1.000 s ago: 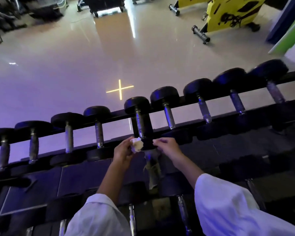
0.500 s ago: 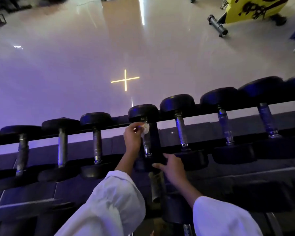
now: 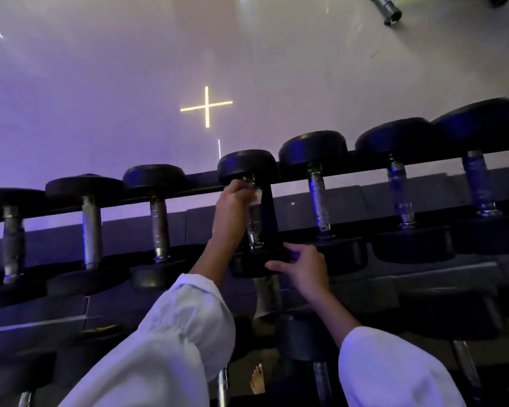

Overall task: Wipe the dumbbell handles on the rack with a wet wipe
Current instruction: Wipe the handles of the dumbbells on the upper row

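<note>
Several black dumbbells with metal handles lie side by side on a dark rack (image 3: 365, 164). My left hand (image 3: 232, 205) grips the top of the middle dumbbell's handle (image 3: 254, 230), with a white wet wipe (image 3: 256, 197) wrapped between fingers and metal, just below the far head (image 3: 247, 167). My right hand (image 3: 301, 267) holds the near head (image 3: 252, 264) of the same dumbbell, its fingers curled over the rim. White sleeves cover both forearms.
Neighbouring dumbbell handles stand to the left (image 3: 159, 229) and right (image 3: 319, 201) of the one held. A lower rack tier with more dumbbells (image 3: 309, 336) sits beneath my arms. Glossy floor with a yellow cross of light (image 3: 207, 105) lies beyond the rack.
My left hand carried the wipe from the near end of the handle up to its far end. My right hand dropped onto the near head. The camera moved closer to the rack.
</note>
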A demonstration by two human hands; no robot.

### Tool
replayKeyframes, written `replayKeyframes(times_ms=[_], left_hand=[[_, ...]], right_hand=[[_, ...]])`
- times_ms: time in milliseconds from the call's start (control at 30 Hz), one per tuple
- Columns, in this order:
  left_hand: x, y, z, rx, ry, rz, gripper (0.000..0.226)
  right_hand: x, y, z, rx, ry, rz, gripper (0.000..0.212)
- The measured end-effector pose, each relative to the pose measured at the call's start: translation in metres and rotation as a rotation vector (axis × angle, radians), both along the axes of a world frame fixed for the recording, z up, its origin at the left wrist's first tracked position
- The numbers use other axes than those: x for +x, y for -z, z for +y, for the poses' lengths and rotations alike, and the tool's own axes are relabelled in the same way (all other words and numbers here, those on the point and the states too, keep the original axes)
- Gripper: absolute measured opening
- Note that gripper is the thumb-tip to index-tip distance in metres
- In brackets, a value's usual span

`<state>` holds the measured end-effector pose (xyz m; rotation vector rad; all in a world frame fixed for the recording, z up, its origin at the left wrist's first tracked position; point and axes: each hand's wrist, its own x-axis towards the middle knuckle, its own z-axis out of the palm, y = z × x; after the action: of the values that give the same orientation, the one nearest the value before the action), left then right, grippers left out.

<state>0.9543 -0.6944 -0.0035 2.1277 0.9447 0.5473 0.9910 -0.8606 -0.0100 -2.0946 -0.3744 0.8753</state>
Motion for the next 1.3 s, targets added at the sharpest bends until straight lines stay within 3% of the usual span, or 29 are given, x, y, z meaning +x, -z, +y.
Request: replayKeyframes(times_ms=[233,400,467,567,667,867,933,1000,1067,1133,1233,1300], left_hand=[[-0.043,0.018,-0.039,-0.074,0.046,0.017,0.005],[0.012,0.007,0.002,-0.254,-0.293,-0.202,0.011],[0.013,0.013,0.005,-0.319,-0.328,-0.227,0.011],[-0.023,0.026,-0.016,-0.494,-0.272,-0.173,0.007],[-0.049,0.027,-0.028,-0.602,-0.184,-0.033,0.021],[0.015,0.018,0.017,-0.792,-0.377,-0.286,0.027],[0.011,0.023,0.01,-0.865,-0.407,-0.208,0.03],[-0.01,0.026,0.0,-0.933,-0.337,-0.042,0.022],[-0.026,0.02,0.0,-1.048,-0.292,0.003,0.017],[-0.019,0.01,0.008,-1.189,-0.296,-0.147,0.021],[0.015,-0.007,0.013,-1.324,-0.396,-0.524,0.031],[0.02,0.001,0.008,-1.295,-0.388,-0.512,0.037]], right_hand=[[-0.001,0.001,0.0,0.01,0.0,0.012,0.07],[0.001,0.006,0.0,0.005,0.001,0.01,0.071],[0.001,0.007,0.0,0.006,-0.002,-0.003,0.07],[0.001,0.007,0.0,0.006,0.005,0.001,0.071],[0.001,0.006,0.0,0.024,0.008,0.01,0.072],[0.001,0.009,-0.001,0.031,0.012,0.016,0.072],[0.001,0.009,-0.001,0.03,0.005,0.019,0.073],[0.001,0.009,-0.001,0.037,0.012,0.031,0.073],[0.001,0.009,-0.001,0.038,0.012,0.028,0.073],[0.001,0.011,0.0,0.042,0.015,0.033,0.073],[0.001,0.012,0.0,0.041,0.024,0.039,0.074],[0.001,0.013,0.0,0.049,0.027,0.04,0.073]])
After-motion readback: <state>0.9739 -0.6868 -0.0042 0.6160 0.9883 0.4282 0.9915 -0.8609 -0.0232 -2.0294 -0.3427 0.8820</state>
